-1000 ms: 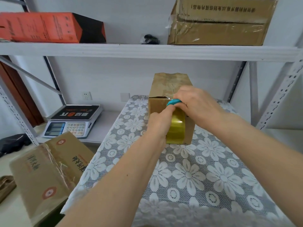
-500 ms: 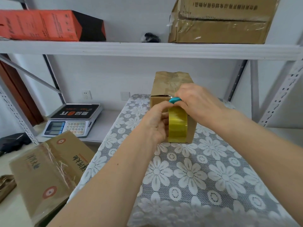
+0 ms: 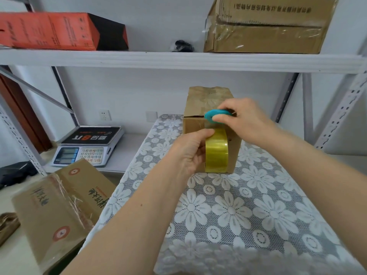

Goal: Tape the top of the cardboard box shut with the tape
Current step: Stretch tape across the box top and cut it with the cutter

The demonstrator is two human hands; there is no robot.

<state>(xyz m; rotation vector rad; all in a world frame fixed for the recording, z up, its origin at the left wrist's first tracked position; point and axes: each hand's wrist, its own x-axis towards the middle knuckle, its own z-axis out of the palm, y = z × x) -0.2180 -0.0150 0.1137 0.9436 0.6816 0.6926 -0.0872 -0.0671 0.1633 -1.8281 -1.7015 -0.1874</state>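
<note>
A small brown cardboard box (image 3: 208,100) stands on the lace-covered table (image 3: 248,205), its top flaps closed. My left hand (image 3: 190,153) grips a yellowish roll of tape (image 3: 216,151) held against the box's near face. My right hand (image 3: 244,120) pinches a teal cutter (image 3: 212,116) at the box's top front edge, just above the roll. A strip of tape runs from the roll up toward the cutter. The box's right side is partly hidden behind my right hand.
A digital scale (image 3: 87,145) sits on the low shelf at left. A larger printed carton (image 3: 61,207) leans at lower left. An orange box (image 3: 59,30) and a big cardboard carton (image 3: 268,24) rest on the upper shelf (image 3: 178,60). Metal shelf posts (image 3: 341,108) stand at right.
My right hand has drawn back to the right, exposing the teal cutter at the box's top edge. My left hand with the roll has shifted slightly.
</note>
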